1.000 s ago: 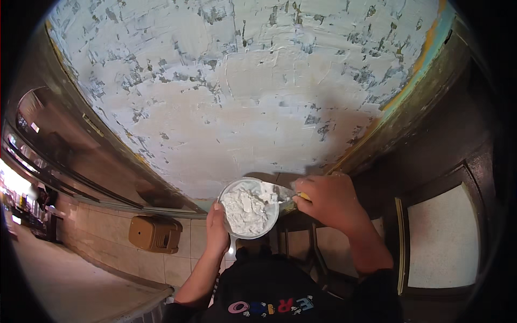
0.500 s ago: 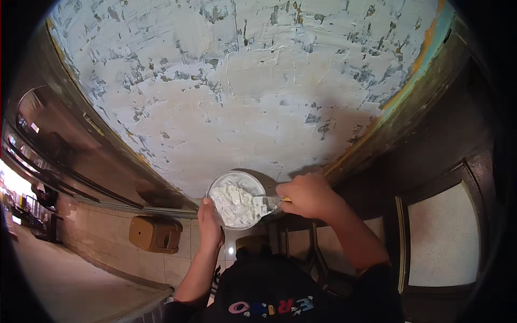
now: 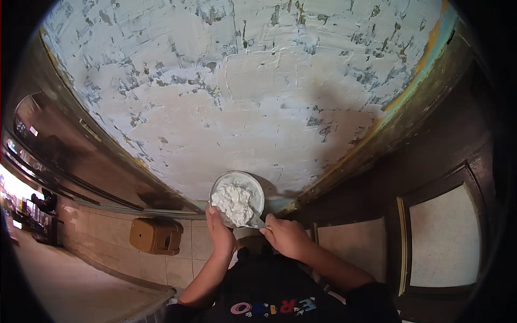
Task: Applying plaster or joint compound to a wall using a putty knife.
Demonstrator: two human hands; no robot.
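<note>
The left hand (image 3: 219, 232) is wrapped around the lower edge of a round metal bowl (image 3: 237, 198), holding it up close to the wall, and the bowl is heaped with thick white plaster (image 3: 232, 202). The right hand (image 3: 288, 237) is clenched around the handle of a small putty knife (image 3: 257, 222), whose blade lies at the bowl's lower right rim, touching the white mass there. Both forearms rise from the bottom of the view over a black shirt with coloured lettering (image 3: 274, 307). Directly behind the bowl spreads the wall (image 3: 258, 97), covered in rough, patchy white and pale tan filler with grey flecks showing through; the bowl and hands cast a soft shadow on it to the right. Along the wall's right edge runs a strip of orange and teal paint (image 3: 425, 59), and beyond that stands a dark brown wooden door frame with pale inset panels (image 3: 447, 237). To the left, a dark metal railing (image 3: 64, 161) curves away. Below it lies a tiled floor (image 3: 107, 231), with a brown box-like container (image 3: 156, 236) resting on it, well apart from the hands.
</note>
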